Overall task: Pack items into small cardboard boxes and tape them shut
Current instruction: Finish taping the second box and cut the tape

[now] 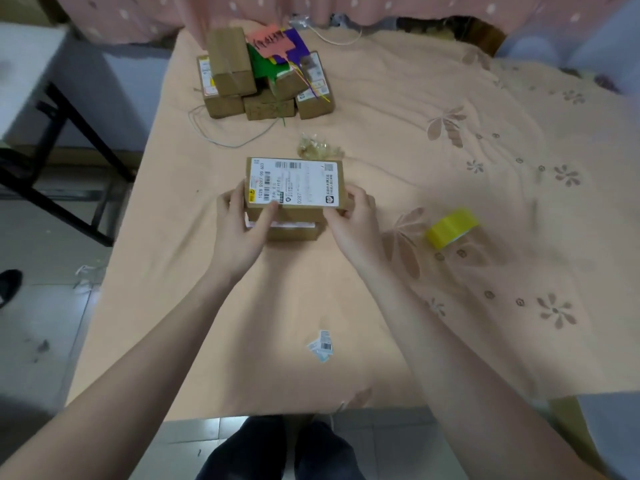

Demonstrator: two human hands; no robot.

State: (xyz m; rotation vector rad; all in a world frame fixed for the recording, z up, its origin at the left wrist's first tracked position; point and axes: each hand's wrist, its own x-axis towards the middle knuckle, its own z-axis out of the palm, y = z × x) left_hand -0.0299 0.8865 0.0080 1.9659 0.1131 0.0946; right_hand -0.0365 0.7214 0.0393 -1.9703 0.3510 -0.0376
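Holding a small brown cardboard box with a white shipping label point(294, 183) between both hands, you have it just above the bedspread's middle. Your left hand point(239, 223) grips its left end, thumb curled up onto the label edge; your right hand point(349, 220) clamps the right end, fingers wrapped behind. Directly beneath sits a second brown cardboard box point(287, 230), touching or nearly touching the first; cannot tell which.

Progress, as judged: the held box looks closed, but whether tape seals it cannot be told. The roll of yellow tape point(452, 228) lies apart to your right, untouched. A crumpled clear wrapper point(320, 148) rests just behind the box. At the far end, a heap of brown cardboard boxes point(263, 81) with coloured paper on top suggests several finished. A torn barcode sticker point(322, 344) lies near you on the peach floral bedspread point(485, 168).
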